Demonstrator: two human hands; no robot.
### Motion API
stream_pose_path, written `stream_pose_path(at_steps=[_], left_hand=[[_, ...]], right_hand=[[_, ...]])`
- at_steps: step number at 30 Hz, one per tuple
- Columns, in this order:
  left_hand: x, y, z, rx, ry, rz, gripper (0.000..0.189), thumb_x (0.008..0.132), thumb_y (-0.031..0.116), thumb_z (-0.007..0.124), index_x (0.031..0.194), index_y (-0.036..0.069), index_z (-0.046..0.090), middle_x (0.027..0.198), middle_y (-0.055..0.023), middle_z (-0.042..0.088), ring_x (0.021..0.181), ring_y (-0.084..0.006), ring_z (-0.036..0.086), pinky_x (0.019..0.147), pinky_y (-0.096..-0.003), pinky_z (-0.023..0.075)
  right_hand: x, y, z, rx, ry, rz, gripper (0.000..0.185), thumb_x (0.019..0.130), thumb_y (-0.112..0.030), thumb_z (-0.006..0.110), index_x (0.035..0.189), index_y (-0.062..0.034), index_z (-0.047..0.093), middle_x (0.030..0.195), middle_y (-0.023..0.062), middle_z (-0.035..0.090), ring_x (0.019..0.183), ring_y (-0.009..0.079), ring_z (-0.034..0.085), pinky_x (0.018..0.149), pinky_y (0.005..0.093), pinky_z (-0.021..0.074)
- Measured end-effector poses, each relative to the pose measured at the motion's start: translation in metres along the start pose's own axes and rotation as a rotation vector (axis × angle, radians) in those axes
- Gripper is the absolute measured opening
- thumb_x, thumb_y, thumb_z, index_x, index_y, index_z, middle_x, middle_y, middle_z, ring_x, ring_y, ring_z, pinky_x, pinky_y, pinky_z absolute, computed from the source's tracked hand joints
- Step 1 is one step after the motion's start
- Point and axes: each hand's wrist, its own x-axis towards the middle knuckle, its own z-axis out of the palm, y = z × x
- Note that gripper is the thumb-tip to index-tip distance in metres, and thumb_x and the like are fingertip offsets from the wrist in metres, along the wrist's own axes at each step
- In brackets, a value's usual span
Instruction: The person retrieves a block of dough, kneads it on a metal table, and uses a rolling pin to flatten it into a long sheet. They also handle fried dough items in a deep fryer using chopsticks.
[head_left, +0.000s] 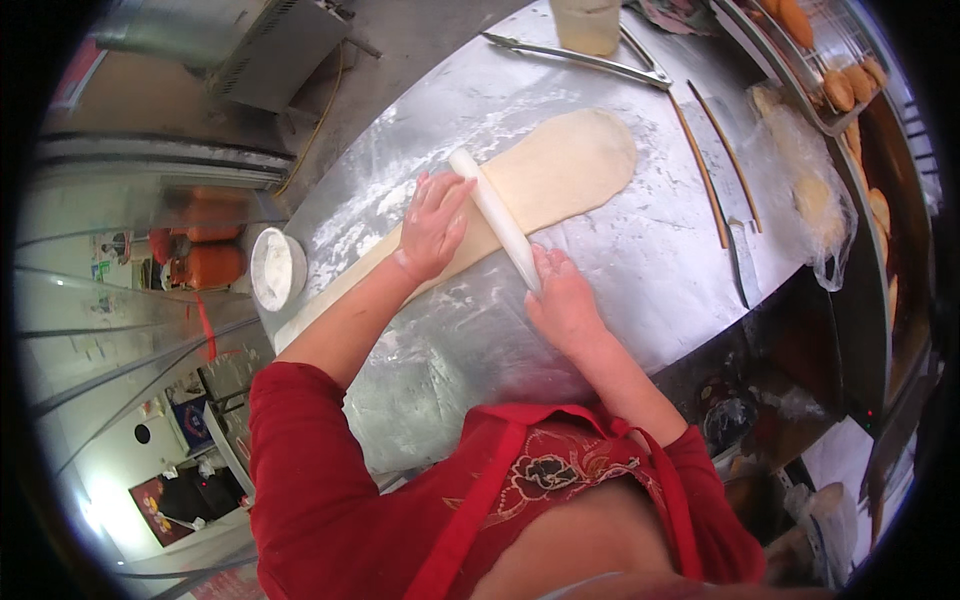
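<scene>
A long strip of pale dough (570, 161) lies diagonally across the metal table, its rounded end at the upper right. Across it rests a white rolling pin (495, 208). My right hand (562, 300) grips the pin's near end, just beyond the dough's edge. My left hand (435, 223) is over the dough beside the pin's far half, fingers stretched out and fingertips at the pin. Under my left forearm, part of the narrower dough end is hidden. A white bowl of flour (277, 268) stands at the table's left end.
Loose flour dusts the metal table (450, 352). Metal tongs (577, 60) lie by a plastic container (587, 26) at the top. To the right are a long knife (741, 262), two thin sticks (701, 169), a plastic bag with dough (817, 202) and a rack of fried pieces (840, 90).
</scene>
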Motion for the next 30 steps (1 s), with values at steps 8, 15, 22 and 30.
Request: stream_pose_path(at_steps=[8, 15, 22, 30], left_hand=[[0.01, -0.019, 0.056, -0.068, 0.124, 0.191, 0.057, 0.088, 0.025, 0.047, 0.14, 0.007, 0.035, 0.146, -0.0146, 0.031, 0.138, -0.0335, 0.024, 0.114, -0.0473, 0.0151], [-0.167, -0.08, -0.038, 0.008, 0.046, -0.153, 0.059, 0.087, 0.027, 0.05, 0.141, 0.007, 0.034, 0.148, -0.0137, 0.03, 0.139, -0.0298, 0.023, 0.114, -0.0494, 0.0154], [-0.113, -0.074, 0.025, -0.245, 0.128, 0.102, 0.062, 0.088, 0.026, 0.05, 0.144, 0.007, 0.029, 0.153, -0.0117, 0.018, 0.141, -0.0271, 0.018, 0.115, -0.0426, 0.0136], [-0.266, -0.126, -0.071, 0.071, -0.155, -0.185, 0.06, 0.088, 0.026, 0.051, 0.142, 0.008, 0.033, 0.152, -0.0133, 0.022, 0.141, -0.0269, 0.019, 0.115, -0.0445, 0.0151]], right_hand=[[-0.01, -0.035, 0.044, -0.064, 0.059, 0.019, 0.065, 0.075, -0.009, 0.061, 0.135, 0.0018, 0.04, 0.123, 0.0342, 0.047, 0.117, 0.046, 0.045, 0.098, 0.0446, 0.0411], [-0.033, -0.11, 0.14, -0.04, -0.054, -0.098, 0.074, 0.073, -0.009, 0.063, 0.139, 0.003, 0.032, 0.121, 0.0362, 0.047, 0.114, 0.0479, 0.046, 0.096, 0.0463, 0.0416], [-0.039, -0.124, 0.169, -0.135, -0.026, -0.11, 0.076, 0.074, -0.01, 0.063, 0.14, 0.0036, 0.028, 0.118, 0.0359, 0.047, 0.108, 0.0468, 0.049, 0.091, 0.0462, 0.0438], [-0.053, -0.182, 0.231, -0.09, -0.14, -0.236, 0.077, 0.075, -0.012, 0.064, 0.14, 0.0059, 0.026, 0.114, 0.0311, 0.047, 0.1, 0.0444, 0.051, 0.085, 0.0454, 0.0455]])
